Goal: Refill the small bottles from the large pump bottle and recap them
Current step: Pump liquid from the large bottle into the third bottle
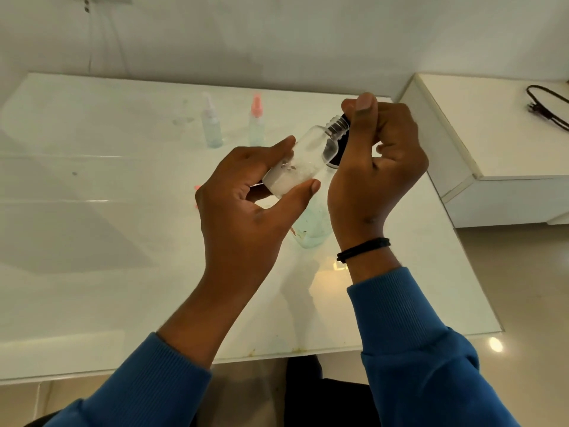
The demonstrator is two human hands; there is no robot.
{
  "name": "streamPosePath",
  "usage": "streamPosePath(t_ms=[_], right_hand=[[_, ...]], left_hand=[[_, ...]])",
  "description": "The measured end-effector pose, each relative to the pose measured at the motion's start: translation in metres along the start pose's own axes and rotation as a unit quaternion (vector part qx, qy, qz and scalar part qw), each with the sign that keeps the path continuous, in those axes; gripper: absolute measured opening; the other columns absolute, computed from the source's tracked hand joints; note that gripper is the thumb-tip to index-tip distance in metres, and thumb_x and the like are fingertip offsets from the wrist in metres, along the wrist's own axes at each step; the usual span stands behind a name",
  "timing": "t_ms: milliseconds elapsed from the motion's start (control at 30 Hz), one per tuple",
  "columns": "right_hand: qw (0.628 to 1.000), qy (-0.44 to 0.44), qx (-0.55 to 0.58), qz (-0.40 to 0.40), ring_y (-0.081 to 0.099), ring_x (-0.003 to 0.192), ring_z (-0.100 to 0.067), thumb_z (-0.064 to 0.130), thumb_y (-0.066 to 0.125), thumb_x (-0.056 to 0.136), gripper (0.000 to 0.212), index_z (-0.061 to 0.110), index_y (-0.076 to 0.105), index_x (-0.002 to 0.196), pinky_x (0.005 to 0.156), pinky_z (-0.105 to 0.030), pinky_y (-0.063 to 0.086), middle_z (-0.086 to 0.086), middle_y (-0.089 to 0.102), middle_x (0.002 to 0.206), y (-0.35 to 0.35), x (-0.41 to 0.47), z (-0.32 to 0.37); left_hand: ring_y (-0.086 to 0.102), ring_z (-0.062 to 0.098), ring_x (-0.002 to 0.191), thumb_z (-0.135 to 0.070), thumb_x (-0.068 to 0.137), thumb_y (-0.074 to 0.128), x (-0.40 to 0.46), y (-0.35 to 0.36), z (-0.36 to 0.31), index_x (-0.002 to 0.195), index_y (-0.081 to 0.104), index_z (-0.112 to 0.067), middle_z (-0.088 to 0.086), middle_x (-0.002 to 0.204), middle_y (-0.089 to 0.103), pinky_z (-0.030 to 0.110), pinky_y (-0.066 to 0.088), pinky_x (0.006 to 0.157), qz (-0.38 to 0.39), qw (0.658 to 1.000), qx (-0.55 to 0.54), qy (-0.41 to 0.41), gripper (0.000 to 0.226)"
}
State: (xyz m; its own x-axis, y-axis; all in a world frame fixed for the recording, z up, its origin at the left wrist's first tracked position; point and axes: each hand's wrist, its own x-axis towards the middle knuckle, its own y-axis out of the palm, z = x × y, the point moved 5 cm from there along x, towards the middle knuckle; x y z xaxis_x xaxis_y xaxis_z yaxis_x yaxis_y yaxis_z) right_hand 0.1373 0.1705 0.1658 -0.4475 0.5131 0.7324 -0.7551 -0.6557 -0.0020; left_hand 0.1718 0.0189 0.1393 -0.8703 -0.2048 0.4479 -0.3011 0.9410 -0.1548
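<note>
My left hand (246, 198) grips a small clear bottle (303, 157) by its base, tilted with its threaded neck pointing up and to the right. White liquid sits in its lower end. My right hand (374, 167) pinches a black cap (340, 143) right at the bottle's neck, mostly hidden by the fingers. Below both hands stands a larger clear bottle (314, 226) on the white table (92, 241), largely covered by my hands. Two small spray bottles stand farther back, one with a white top (211, 121) and one with a pink top (256, 120).
A white cabinet (492, 143) stands to the right of the table with a black cable (546, 107) on it. A small pink object (197, 188) lies on the table just left of my left hand. The white wall rises behind the table.
</note>
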Motion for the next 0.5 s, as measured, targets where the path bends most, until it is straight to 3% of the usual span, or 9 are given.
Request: streamPosePath(t_ms=[100, 200, 400, 500], right_hand=[[1.0, 0.001, -0.004, -0.001, 0.056, 0.065, -0.024, 0.009, 0.062, 0.097, 0.024, 0.005, 0.07, 0.074, 0.063, -0.042, 0.046, 0.007, 0.061, 0.071, 0.0005, 0.0013, -0.0006], [1.0, -0.008, -0.01, -0.015, 0.055, 0.062, -0.025, 0.008, 0.064, 0.096, 0.026, 0.003, 0.069, 0.07, 0.064, -0.03, 0.043, 0.0, 0.064, 0.066, -0.0011, 0.0062, 0.0033], [1.0, -0.001, 0.006, -0.01, 0.059, 0.065, -0.023, 0.011, 0.06, 0.097, 0.025, 0.004, 0.069, 0.075, 0.062, -0.049, 0.049, 0.008, 0.061, 0.073, -0.0011, -0.0021, 0.0003], [1.0, -0.003, -0.001, -0.018, 0.057, 0.063, -0.024, 0.013, 0.06, 0.097, 0.028, 0.003, 0.068, 0.072, 0.064, -0.051, 0.049, 0.003, 0.063, 0.07, -0.0012, 0.0024, 0.0035]], left_hand=[[0.069, 0.016, 0.107, -0.031, 0.083, 0.083, -0.0003, -0.0001, 0.0005, 0.124, 0.07, -0.011, 0.0, 0.118, 0.071, 0.021, 0.06, 0.08, 0.001, 1.0, 0.0, -0.001, 0.048], [0.069, 0.013, 0.107, -0.031, 0.083, 0.082, 0.001, -0.0004, 0.0006, 0.125, 0.07, -0.012, -0.002, 0.119, 0.071, 0.018, 0.058, 0.082, 0.001, 1.0, -0.006, -0.005, 0.048], [0.069, 0.019, 0.106, -0.028, 0.082, 0.083, -0.0009, 0.0, 0.0008, 0.125, 0.07, -0.01, 0.002, 0.117, 0.072, 0.025, 0.061, 0.081, 0.001, 1.0, -0.011, -0.009, 0.049], [0.069, 0.018, 0.107, -0.028, 0.082, 0.083, -0.0003, 0.0005, -0.0005, 0.125, 0.069, -0.01, 0.002, 0.118, 0.071, 0.024, 0.061, 0.081, 0.003, 1.0, -0.017, -0.007, 0.049]])
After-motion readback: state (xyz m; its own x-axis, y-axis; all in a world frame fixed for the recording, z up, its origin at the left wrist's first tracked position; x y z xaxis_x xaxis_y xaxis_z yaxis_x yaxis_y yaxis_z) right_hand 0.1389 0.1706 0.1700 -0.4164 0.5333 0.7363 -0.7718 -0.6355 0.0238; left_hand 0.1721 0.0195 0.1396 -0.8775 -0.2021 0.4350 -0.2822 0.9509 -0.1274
